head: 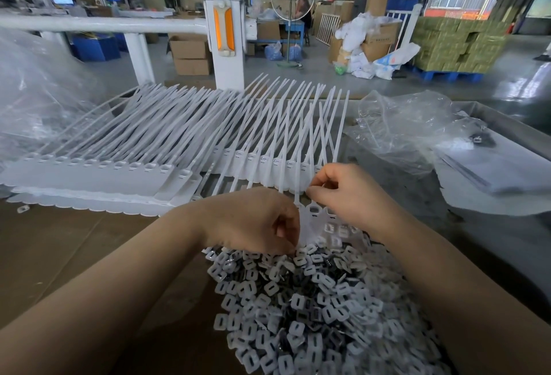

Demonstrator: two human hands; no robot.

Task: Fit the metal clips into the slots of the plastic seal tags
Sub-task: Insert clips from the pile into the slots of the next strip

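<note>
A heap of small metal clips [313,309] in white frames covers the brown cardboard in front of me. Behind it lie two fanned rows of white plastic seal tags [167,148] with long tails pointing away. One strip of seal tags [316,219] lies between my hands, its slots facing up. My left hand [256,219] has curled fingers at the strip's left edge, just above the heap; what they hold is hidden. My right hand [348,192] pinches something small at its fingertips over the strip's top.
Crumpled clear plastic bags lie at the left [38,85] and at the right [408,130]. A grey tray wall [507,127] runs along the right side. One stray clip [23,209] lies on the cardboard at the far left. A white railing post [223,31] stands beyond the table.
</note>
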